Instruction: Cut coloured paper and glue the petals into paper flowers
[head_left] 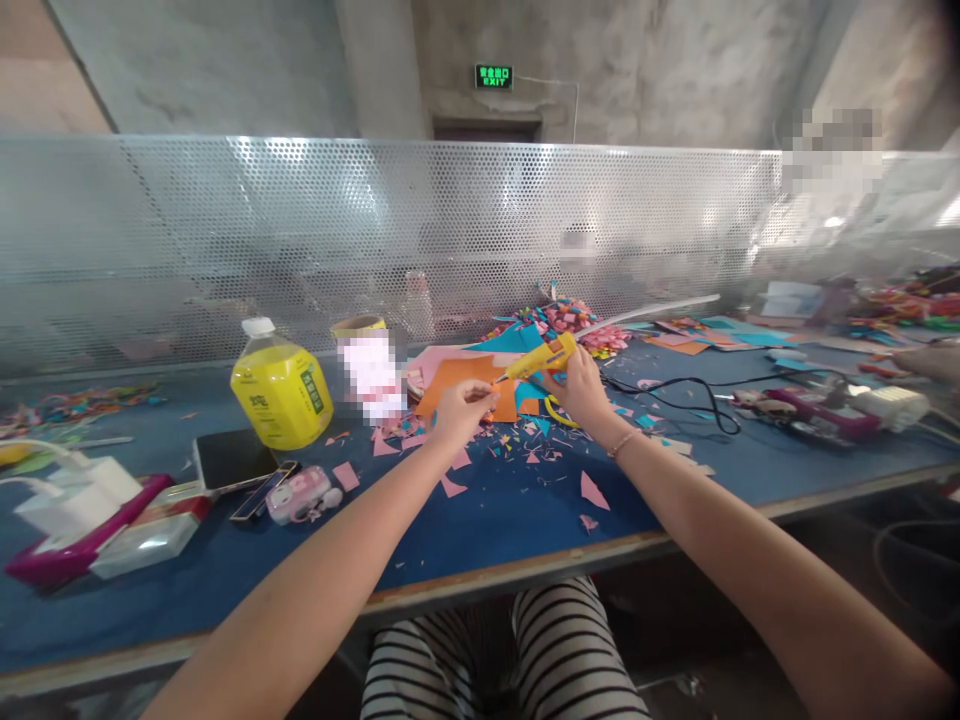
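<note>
My right hand is closed round a yellow glue gun, whose nozzle points left and down toward my left hand. My left hand pinches a small piece of paper, too small to name, just above the blue table top. An orange paper sheet lies flat right behind my left hand. Pink and blue paper scraps are scattered under and in front of both hands. A long white glue stick sticks out of the back of the gun.
A yellow drink bottle stands at the left, with a phone, a small pink case and white chargers nearer the edge. A black cable and a power strip lie to the right. A perforated metal screen backs the table.
</note>
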